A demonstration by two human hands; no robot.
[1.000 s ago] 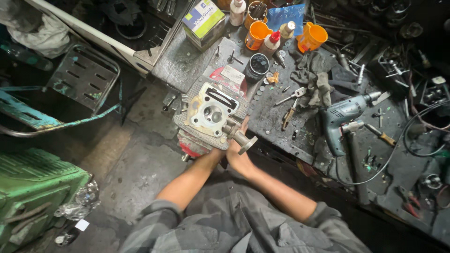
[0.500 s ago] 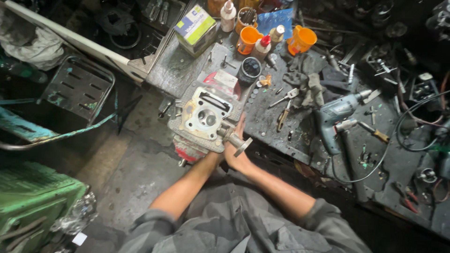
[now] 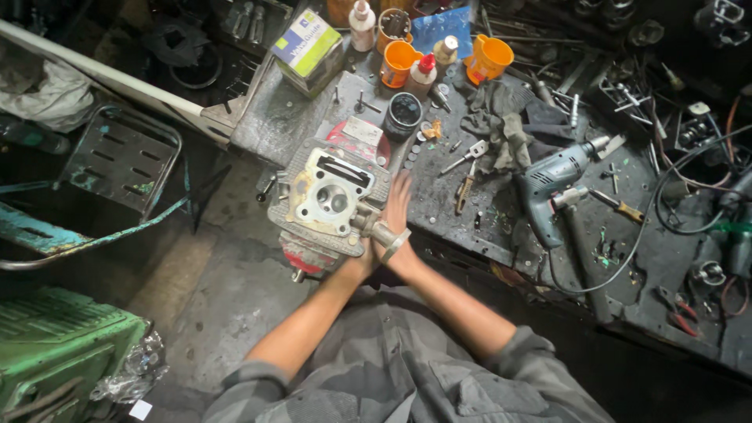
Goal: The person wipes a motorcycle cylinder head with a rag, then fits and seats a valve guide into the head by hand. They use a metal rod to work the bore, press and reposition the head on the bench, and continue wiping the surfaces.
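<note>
Grimy grey cast-metal engine cylinder head sits at the near left edge of the dark, oil-stained metal worktop, resting on a red part and partly overhanging the edge. Its top face is exposed: rectangular slot, round centre bore, cream gasket residue, so it looks stripped and open; cleaning or refitting appears not yet done. A short metal intake pipe with a flange sticks out at its right side. Left hand reaches under the head's near corner; its grip is hidden, cannot tell. Right hand is released, flat, fingers straight, laid against the head beside the pipe. A blue-grey electric drill and orange plastic cups lie well apart.
</note>
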